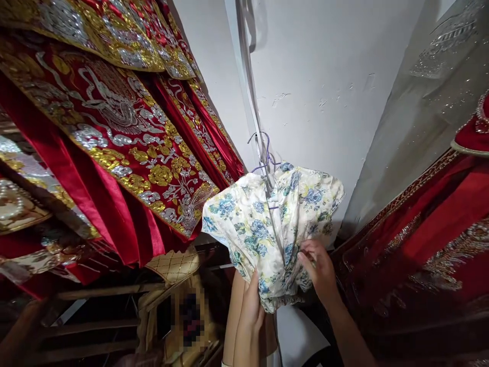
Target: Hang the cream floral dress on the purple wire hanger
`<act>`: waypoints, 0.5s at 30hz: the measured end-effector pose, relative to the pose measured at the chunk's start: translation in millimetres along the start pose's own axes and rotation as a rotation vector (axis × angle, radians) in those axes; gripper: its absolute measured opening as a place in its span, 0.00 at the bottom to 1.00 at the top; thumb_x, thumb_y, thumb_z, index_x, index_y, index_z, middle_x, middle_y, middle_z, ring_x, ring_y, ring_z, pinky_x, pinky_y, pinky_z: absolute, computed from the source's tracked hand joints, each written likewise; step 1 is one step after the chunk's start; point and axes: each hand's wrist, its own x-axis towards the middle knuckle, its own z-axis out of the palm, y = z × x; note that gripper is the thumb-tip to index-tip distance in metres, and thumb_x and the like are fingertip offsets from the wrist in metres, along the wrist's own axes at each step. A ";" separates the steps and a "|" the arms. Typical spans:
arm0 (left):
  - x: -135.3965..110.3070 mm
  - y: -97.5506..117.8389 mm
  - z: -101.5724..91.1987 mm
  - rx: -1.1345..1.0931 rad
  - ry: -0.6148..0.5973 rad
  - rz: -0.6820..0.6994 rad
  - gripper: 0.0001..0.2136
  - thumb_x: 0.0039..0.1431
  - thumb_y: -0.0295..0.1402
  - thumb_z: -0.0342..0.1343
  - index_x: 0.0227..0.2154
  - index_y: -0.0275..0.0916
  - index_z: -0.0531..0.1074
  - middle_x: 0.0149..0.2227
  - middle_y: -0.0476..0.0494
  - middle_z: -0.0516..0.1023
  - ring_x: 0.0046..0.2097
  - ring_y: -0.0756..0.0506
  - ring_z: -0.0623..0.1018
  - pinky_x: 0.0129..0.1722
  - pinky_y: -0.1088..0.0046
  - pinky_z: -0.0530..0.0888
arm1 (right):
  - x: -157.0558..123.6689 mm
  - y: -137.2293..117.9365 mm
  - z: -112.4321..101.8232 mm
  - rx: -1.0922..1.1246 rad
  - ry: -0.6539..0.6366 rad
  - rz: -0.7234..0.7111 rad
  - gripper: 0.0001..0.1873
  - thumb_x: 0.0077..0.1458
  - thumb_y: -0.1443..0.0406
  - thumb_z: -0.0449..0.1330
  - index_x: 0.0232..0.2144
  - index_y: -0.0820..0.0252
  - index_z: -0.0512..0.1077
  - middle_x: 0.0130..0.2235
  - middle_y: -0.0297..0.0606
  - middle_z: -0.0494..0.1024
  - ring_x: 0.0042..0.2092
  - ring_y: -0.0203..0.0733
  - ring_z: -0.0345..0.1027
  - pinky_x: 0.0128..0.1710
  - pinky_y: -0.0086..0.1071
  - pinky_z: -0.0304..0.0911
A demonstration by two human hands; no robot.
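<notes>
A short-sleeved cream blouse (pixel 244 224) with blue flowers and green leaves hangs from a thin purple hanger (pixel 268 148). Its neckline opens in a deep V, and the waist at the bottom is gathered. My left hand (pixel 250 300) grips the lower left side, thumb in front and the other fingers hidden behind the cloth. On the right side of the front, my right hand (pixel 320 267) pinches the fabric between bent fingers and thumb. The blouse hangs upright between both hands.
A red garment (pixel 153 148) with gold and silver embroidery hangs at the left. More red beaded clothing (pixel 431 244) fills the right, below a sheer sparkly fabric (pixel 431 102). A metal rail (pixel 242 66) runs along the white wall. Wooden furniture (pixel 148 316) stands at lower left.
</notes>
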 end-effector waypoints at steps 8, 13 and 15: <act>-3.7 -1.8 8.3 0.029 -0.005 -0.020 0.36 0.56 0.47 0.67 0.66 0.46 0.65 0.67 0.39 0.70 0.70 0.36 0.66 0.69 0.58 0.65 | -4.7 16.0 19.7 0.247 -0.423 0.330 0.24 0.62 0.45 0.59 0.26 0.57 0.66 0.24 0.30 0.67 0.29 0.38 0.62 0.31 0.31 0.59; -9.1 -24.0 18.7 0.122 0.002 0.052 0.43 0.51 0.56 0.68 0.68 0.49 0.62 0.70 0.40 0.65 0.72 0.35 0.62 0.68 0.58 0.67 | -7.7 14.8 19.7 0.333 -0.397 0.401 0.16 0.57 0.51 0.66 0.33 0.55 0.70 0.30 0.33 0.73 0.30 0.40 0.65 0.31 0.31 0.61; -10.4 -36.4 20.1 0.177 0.026 0.071 0.41 0.51 0.59 0.66 0.66 0.50 0.65 0.69 0.40 0.66 0.72 0.36 0.61 0.67 0.63 0.68 | -6.1 8.2 12.8 0.342 -0.383 0.401 0.12 0.56 0.54 0.65 0.34 0.54 0.72 0.30 0.34 0.74 0.31 0.42 0.65 0.31 0.32 0.61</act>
